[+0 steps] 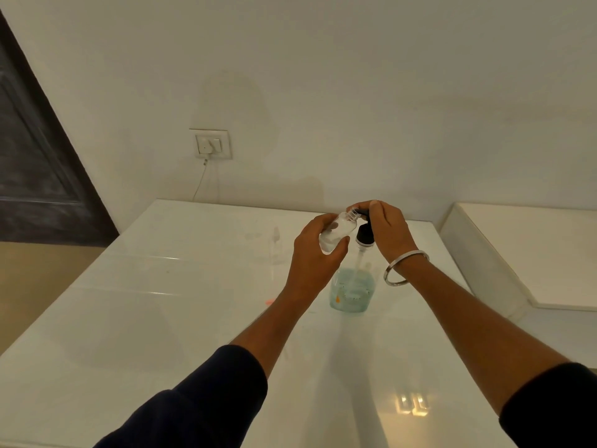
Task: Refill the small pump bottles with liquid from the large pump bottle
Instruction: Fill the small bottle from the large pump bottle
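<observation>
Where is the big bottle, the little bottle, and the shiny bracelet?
big bottle [352, 291]: head view, on its lower body with blue liquid.
little bottle [336, 232]: head view, on its clear side.
bracelet [405, 266]: head view, on the metal band.

Count: one large pump bottle, two small bottles (second faint, clear), two hands, one bangle, one wall socket.

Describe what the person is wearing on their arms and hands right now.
Both forearms are bare, with dark navy sleeves pushed up toward the elbows: left sleeve, right sleeve. A plain silver metal bangle circles the right wrist. No gloves, rings or watch show on the left hand or right hand.
</observation>
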